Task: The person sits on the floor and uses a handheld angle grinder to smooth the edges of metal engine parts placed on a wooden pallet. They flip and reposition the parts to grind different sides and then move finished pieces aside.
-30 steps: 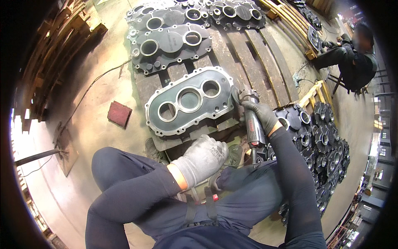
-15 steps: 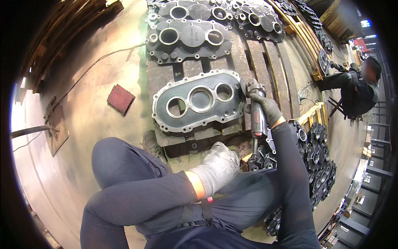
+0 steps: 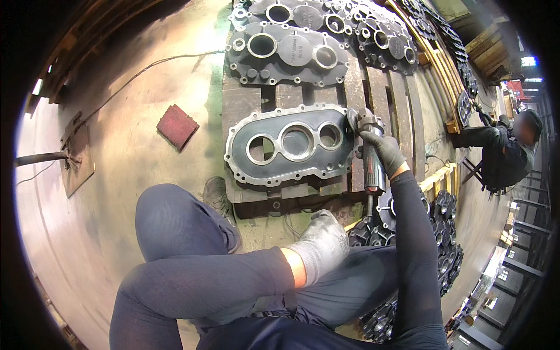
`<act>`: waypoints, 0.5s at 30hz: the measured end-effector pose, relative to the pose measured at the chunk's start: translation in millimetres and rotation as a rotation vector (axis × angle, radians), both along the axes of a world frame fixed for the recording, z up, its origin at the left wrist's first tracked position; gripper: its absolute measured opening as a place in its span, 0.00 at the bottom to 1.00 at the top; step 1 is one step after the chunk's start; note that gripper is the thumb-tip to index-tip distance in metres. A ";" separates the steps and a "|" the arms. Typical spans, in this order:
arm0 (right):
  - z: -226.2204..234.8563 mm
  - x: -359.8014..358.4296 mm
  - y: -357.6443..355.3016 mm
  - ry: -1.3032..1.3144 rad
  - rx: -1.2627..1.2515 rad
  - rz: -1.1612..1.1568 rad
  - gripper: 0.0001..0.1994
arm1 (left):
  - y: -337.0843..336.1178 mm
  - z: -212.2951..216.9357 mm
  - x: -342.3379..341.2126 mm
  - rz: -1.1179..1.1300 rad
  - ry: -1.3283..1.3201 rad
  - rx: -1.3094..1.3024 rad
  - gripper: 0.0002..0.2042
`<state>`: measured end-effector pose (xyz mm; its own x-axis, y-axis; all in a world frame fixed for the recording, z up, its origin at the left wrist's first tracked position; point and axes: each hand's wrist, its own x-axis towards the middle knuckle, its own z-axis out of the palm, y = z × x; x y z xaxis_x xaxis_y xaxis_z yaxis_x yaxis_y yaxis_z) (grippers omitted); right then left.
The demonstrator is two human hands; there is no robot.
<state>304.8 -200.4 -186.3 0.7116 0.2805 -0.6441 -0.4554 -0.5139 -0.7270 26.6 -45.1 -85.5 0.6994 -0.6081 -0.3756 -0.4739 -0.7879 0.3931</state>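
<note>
My right hand [image 3: 382, 150], in a dark grey glove, is wrapped round the body of an angle grinder [image 3: 373, 169]. The grinder stands nearly upright in the picture, its disc [image 3: 352, 121] against the right end of a grey metal cover [image 3: 270, 157]. That cover lies flat on a wooden pallet [image 3: 248, 99] and has three round bores in a row and a pale rim with bolt holes. My left hand [image 3: 326, 242], in a light grey glove, is closed like a fist over my right thigh, apart from the cover. Its fingertips are hidden, so any contents do not show.
More dark castings [image 3: 291, 55] lie at the pallet's far end, and others [image 3: 446, 233] are piled at my right. A red-brown block [image 3: 177, 127] lies on the floor at left, near a cable [image 3: 137, 79]. Another person [image 3: 507, 151] sits working at the far right.
The whole view has shifted, so the cover, pallet and grinder appear farther right. My right hand keeps its grip on the grinder at the cover's right end; my left hand stays closed over my thigh.
</note>
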 end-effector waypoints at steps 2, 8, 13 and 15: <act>0.6 -0.6 9.4 0.019 0.013 -0.006 0.27 | 1.8 -0.8 -1.8 0.003 -0.019 -0.009 0.15; 11.2 -0.9 28.2 0.057 0.064 -0.029 0.28 | 1.9 -2.1 -1.7 -0.025 -0.008 -0.040 0.14; 2.0 14.1 42.6 0.016 0.001 0.066 0.27 | 7.8 3.5 -2.3 -0.054 0.004 -0.023 0.13; 1.2 19.4 37.2 0.007 -0.047 0.082 0.25 | 4.0 2.9 -2.0 -0.055 -0.049 -0.036 0.13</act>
